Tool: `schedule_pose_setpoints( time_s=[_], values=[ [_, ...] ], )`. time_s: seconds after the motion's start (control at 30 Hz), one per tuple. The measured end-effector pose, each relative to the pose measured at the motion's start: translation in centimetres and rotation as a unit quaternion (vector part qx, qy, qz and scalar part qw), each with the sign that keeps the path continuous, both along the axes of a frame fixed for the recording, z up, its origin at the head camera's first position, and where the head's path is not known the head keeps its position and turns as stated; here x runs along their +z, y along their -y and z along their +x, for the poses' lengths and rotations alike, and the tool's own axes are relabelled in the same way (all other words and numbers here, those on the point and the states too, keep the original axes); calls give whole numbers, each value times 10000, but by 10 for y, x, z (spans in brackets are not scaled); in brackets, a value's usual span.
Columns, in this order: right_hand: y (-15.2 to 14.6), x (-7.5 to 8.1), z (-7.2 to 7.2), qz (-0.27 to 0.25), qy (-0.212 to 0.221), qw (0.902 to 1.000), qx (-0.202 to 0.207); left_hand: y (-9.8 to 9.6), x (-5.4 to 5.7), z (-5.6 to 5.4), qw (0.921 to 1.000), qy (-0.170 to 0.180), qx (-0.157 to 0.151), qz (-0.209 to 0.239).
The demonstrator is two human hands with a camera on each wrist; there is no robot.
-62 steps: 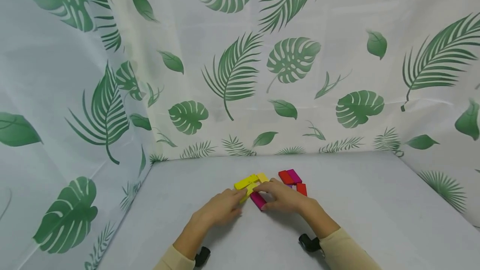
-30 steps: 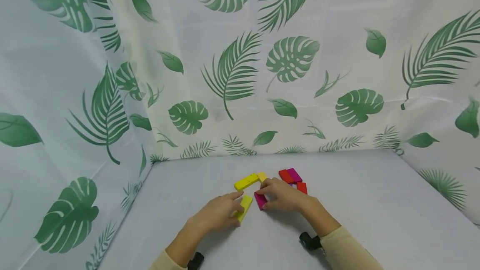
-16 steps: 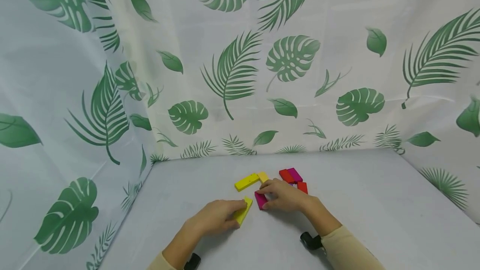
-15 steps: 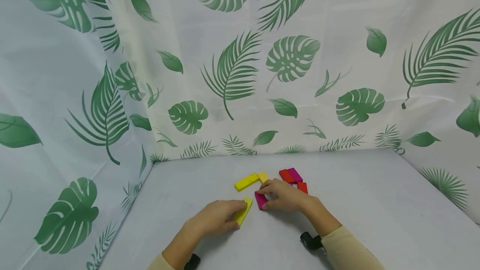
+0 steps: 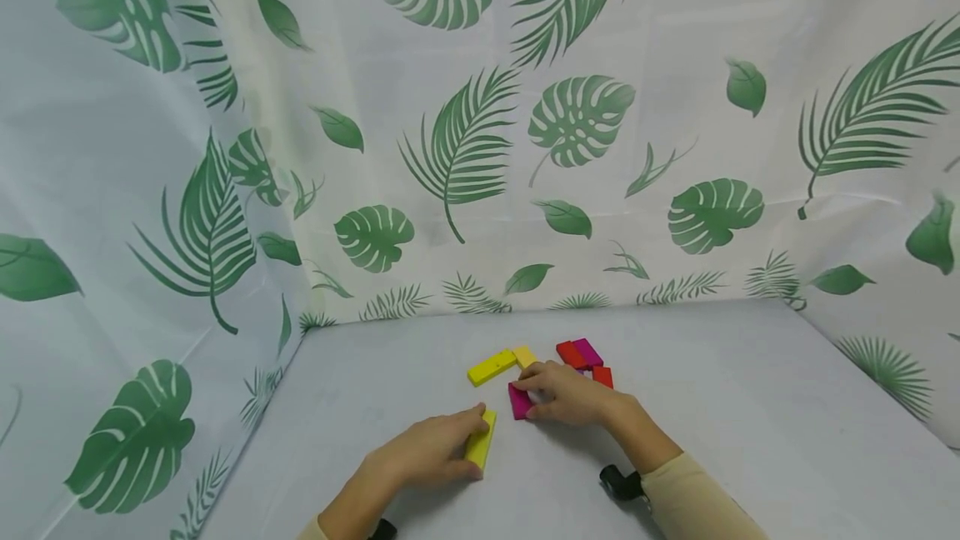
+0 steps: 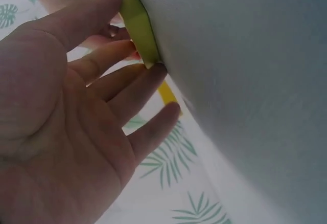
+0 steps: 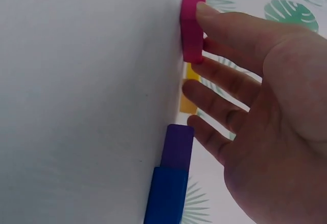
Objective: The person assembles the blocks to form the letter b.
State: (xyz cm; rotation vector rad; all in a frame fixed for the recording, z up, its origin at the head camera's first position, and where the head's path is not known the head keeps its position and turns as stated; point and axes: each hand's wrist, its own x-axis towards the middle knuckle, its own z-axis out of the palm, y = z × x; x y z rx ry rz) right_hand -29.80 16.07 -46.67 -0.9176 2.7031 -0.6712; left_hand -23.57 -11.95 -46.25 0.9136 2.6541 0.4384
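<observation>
My left hand (image 5: 433,447) pinches a yellow block (image 5: 481,442) by its ends, thumb at the near end and fingers at the far one. The left wrist view shows this yellow block (image 6: 139,27) lying at the table surface. Just to the right, my right hand (image 5: 564,394) holds a magenta block (image 5: 519,403) between thumb and fingertips. In the right wrist view the thumb touches the near end of the magenta block (image 7: 192,27). A gap separates the two held blocks. Part of the magenta block is hidden under the right hand.
Beyond the hands lie another yellow block (image 5: 491,367) and a yellow-orange block (image 5: 525,356), end to end. Farther right are a red block (image 5: 572,355), a second magenta block (image 5: 587,352) and another red block (image 5: 602,377). The right wrist view adds a purple block (image 7: 177,144) and a blue block (image 7: 167,196).
My left hand has drawn its yellow block away from the others, toward me and slightly left, turning it more lengthwise. The right hand has turned the magenta block slightly and otherwise stays nearly still.
</observation>
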Motion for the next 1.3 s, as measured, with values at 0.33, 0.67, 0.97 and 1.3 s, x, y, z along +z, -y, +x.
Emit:
schedule_pose_setpoints(
  time_s=[0.33,0.67,0.97,1.3],
  values=[
    [2,-2,0,-71,-197,9993,-313,1,4,-3,9980,576,-205,160],
    [2,-4,-2,-183,-57,9995,-255,-4,7,1,9983,176,-541,110],
    [2,-5,-3,-219,-110,9995,-221,-4,5,2,9979,224,-580,201],
    [2,-4,-3,-306,-137,9994,-75,-8,3,5,9965,-271,-792,56]
  ],
)
